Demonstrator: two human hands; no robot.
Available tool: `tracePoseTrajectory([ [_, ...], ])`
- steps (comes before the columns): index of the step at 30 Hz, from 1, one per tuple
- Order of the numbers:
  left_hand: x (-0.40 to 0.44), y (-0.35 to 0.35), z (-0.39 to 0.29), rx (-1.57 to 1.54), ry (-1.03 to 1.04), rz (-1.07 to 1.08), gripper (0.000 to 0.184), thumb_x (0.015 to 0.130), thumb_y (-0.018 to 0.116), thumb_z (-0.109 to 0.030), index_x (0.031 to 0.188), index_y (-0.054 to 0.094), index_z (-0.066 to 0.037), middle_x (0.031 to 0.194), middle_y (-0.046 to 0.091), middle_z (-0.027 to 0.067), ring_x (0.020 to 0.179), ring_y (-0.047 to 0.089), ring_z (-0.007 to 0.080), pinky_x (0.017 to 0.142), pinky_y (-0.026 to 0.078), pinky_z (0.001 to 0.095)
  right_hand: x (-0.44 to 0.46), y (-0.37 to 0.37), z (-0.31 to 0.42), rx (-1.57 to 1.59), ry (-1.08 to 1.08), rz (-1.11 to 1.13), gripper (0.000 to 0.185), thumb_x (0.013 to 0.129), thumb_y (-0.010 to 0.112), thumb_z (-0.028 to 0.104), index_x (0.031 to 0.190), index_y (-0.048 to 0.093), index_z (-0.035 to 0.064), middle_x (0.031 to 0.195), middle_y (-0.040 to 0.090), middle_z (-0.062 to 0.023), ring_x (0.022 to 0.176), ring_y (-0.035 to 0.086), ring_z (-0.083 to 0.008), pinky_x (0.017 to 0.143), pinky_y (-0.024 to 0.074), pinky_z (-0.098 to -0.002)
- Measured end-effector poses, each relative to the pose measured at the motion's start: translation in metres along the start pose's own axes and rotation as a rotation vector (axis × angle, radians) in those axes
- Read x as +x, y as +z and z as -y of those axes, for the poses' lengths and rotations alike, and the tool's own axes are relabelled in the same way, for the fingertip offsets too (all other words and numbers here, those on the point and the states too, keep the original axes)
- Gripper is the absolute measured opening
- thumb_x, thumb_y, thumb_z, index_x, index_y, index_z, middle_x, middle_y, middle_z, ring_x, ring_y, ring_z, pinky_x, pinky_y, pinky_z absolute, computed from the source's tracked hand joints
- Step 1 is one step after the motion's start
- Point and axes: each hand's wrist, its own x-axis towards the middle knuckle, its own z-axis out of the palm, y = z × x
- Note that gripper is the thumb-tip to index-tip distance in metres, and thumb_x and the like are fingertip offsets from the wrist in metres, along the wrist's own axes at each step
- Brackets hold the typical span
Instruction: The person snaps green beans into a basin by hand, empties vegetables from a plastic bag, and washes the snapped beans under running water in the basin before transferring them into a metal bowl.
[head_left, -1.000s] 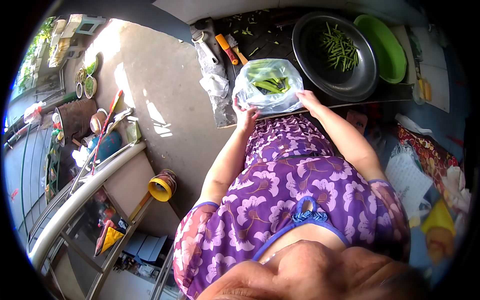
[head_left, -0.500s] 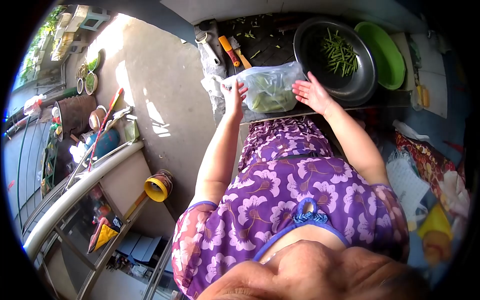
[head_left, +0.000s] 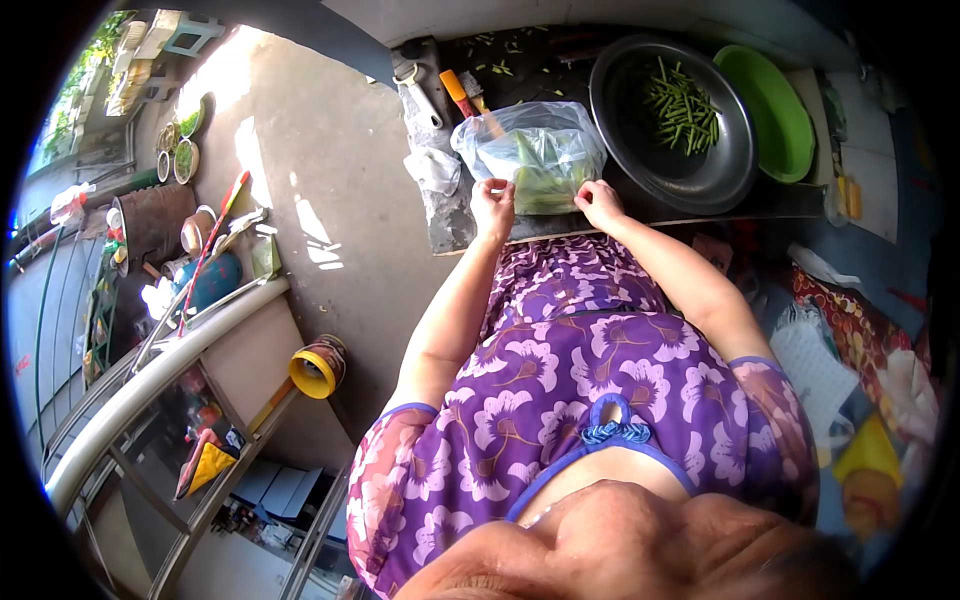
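1. Fingers (head_left: 508,188) of the left hand (head_left: 491,212) are drawn together, pinching the near left edge of a clear plastic bag (head_left: 545,125).
2. At the same bag's near right corner, the right hand (head_left: 602,206) is likewise closed, thumb and fingertips gripping the plastic.
3. Between the two hands, the bag lies on a dark worktable (head_left: 455,236), close to its front edge, with green vegetable pieces (head_left: 540,178) blurred behind the film.
4. Just right of the bag, a wide dark basin (head_left: 625,150) holds a loose heap of cut green beans (head_left: 686,112); a bright green basin (head_left: 783,115) stands beside it on the far right.
5. Left of the bag, a crumpled white plastic sheet (head_left: 432,170) rests near the table's side edge. Beyond it lie a white-handled peeler (head_left: 424,103) and an orange-handled tool (head_left: 455,88), whose lower end reaches the bag.
6. Green scraps (head_left: 501,69) dot the table's far side.
7. Below, a person in a purple floral dress (head_left: 590,385) faces the table; a yellow-rimmed bucket (head_left: 318,368) stands well to the left, near a pale curved railing (head_left: 165,370).
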Motion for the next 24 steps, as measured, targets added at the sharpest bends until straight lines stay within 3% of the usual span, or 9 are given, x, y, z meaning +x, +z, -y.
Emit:
tracePoseTrajectory([
  [1, -0.002, -0.002, -0.007, -0.06, 0.042, -0.001, 0.018, 0.08, 0.07, -0.014, 0.089, 0.063, 0.0, 0.071, 0.064, 0.0052, 0.066, 0.062, 0.014, 0.062, 0.049, 0.0273, 0.001, 0.0, -0.002, 0.025, -0.041, -0.041, 0.022, 0.081, 0.067, 0.02, 0.094, 0.055, 0.0067, 0.09, 0.06, -0.0129, 0.083, 0.06, -0.0286, 0.073, 0.0481, -0.0377],
  [6, -0.009, -0.028, -0.053, -0.143, -0.024, 0.245, 0.013, 0.089, 0.062, -0.01, 0.096, 0.063, 0.001, 0.076, 0.062, 0.0028, 0.067, 0.055, 0.0082, 0.062, 0.044, 0.0224, -0.014, -0.026, 0.019, 0.227, -0.11, -0.231, 0.014, 0.089, 0.056, 0.016, 0.092, 0.047, 0.0063, 0.075, 0.06, -0.0167, 0.074, 0.061, -0.0379, 0.065, 0.0483, -0.0444],
  [10, -0.016, -0.044, -0.101, -0.26, 0.117, 0.264, 0.014, 0.092, 0.058, -0.01, 0.096, 0.061, 0.003, 0.075, 0.059, 0.0022, 0.07, 0.053, 0.0086, 0.066, 0.043, 0.0218, -0.029, -0.07, 0.065, 0.313, -0.341, -0.42, 0.01, 0.092, 0.052, 0.009, 0.093, 0.042, 0.0044, 0.08, 0.052, -0.0144, 0.072, 0.055, -0.0335, 0.066, 0.0453, -0.0389],
  [13, -0.008, -0.051, -0.117, -0.26, 0.149, 0.259, 0.015, 0.093, 0.058, -0.013, 0.095, 0.059, 0.002, 0.074, 0.055, -0.0002, 0.069, 0.049, 0.0076, 0.065, 0.042, 0.0218, -0.029, -0.089, 0.092, 0.273, -0.459, -0.459, 0.009, 0.095, 0.049, 0.01, 0.095, 0.043, 0.0032, 0.078, 0.048, -0.0073, 0.067, 0.05, -0.0175, 0.065, 0.0439, -0.0298],
  [17, -0.002, -0.052, -0.138, -0.351, 0.189, 0.221, 0.015, 0.093, 0.058, -0.014, 0.095, 0.058, 0.001, 0.075, 0.054, -0.0016, 0.069, 0.048, 0.0066, 0.064, 0.04, 0.0207, -0.028, -0.108, 0.118, 0.437, -0.49, -0.439, 0.011, 0.092, 0.054, 0.008, 0.096, 0.044, 0.0031, 0.081, 0.053, -0.012, 0.071, 0.054, -0.0261, 0.065, 0.0456, -0.0333],
  [19, -0.004, -0.055, -0.154, -0.417, 0.23, 0.228, 0.015, 0.093, 0.058, -0.014, 0.095, 0.057, 0.001, 0.076, 0.053, -0.0018, 0.07, 0.047, 0.0061, 0.064, 0.04, 0.0201, -0.024, -0.116, 0.128, 0.384, -0.555, -0.448, 0.012, 0.091, 0.056, 0.007, 0.097, 0.047, 0.0029, 0.08, 0.055, -0.0102, 0.069, 0.057, -0.0221, 0.063, 0.0462, -0.032],
  [21, 0.001, -0.057, -0.157, -0.387, 0.214, 0.23, 0.015, 0.094, 0.057, -0.014, 0.095, 0.057, 0.0, 0.077, 0.054, -0.0017, 0.071, 0.047, 0.0052, 0.064, 0.039, 0.0198, -0.022, -0.126, 0.137, 0.427, -0.523, -0.406, 0.011, 0.093, 0.054, 0.008, 0.101, 0.048, 0.0028, 0.082, 0.053, -0.0042, 0.071, 0.054, -0.0112, 0.066, 0.0453, -0.0244],
  [24, -0.003, -0.063, -0.174, -0.431, 0.263, 0.203, 0.017, 0.093, 0.059, -0.014, 0.095, 0.058, 0.002, 0.077, 0.057, 0.0006, 0.068, 0.049, 0.006, 0.061, 0.041, 0.0211, -0.023, -0.14, 0.156, 0.378, -0.612, -0.419, 0.012, 0.093, 0.054, 0.008, 0.103, 0.051, 0.003, 0.086, 0.058, -0.0058, 0.075, 0.057, -0.0118, 0.069, 0.0465, -0.0248],
])
